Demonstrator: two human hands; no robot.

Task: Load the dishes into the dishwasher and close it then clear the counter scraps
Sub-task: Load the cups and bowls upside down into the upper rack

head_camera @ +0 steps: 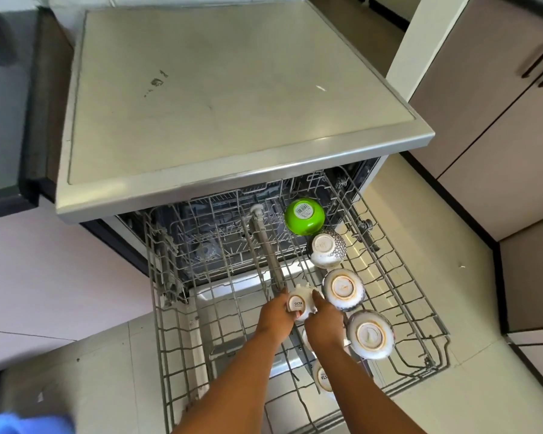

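Your left hand (275,317) and right hand (322,321) together clasp one upturned white bowl (299,303) over the pulled-out rack (182,339). Loaded beyond and right of your hands: green bowl (304,216), three patterned bowls (344,289). Outstanding, by my reckoning: seating this bowl, closing up, scraps.

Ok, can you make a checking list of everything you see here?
Surface: dishwasher top, steel, small smudges.
Job's things: pulled-out upper rack holds a green bowl, a dotted bowl and two rimmed bowls, all upside down; white SISTA bowl being set in.
Clutter: small specks on the floor.
Hands: left hand and right hand both hold the white bowl.
Cables: nothing seen.
Surroundings: cabinets at right.
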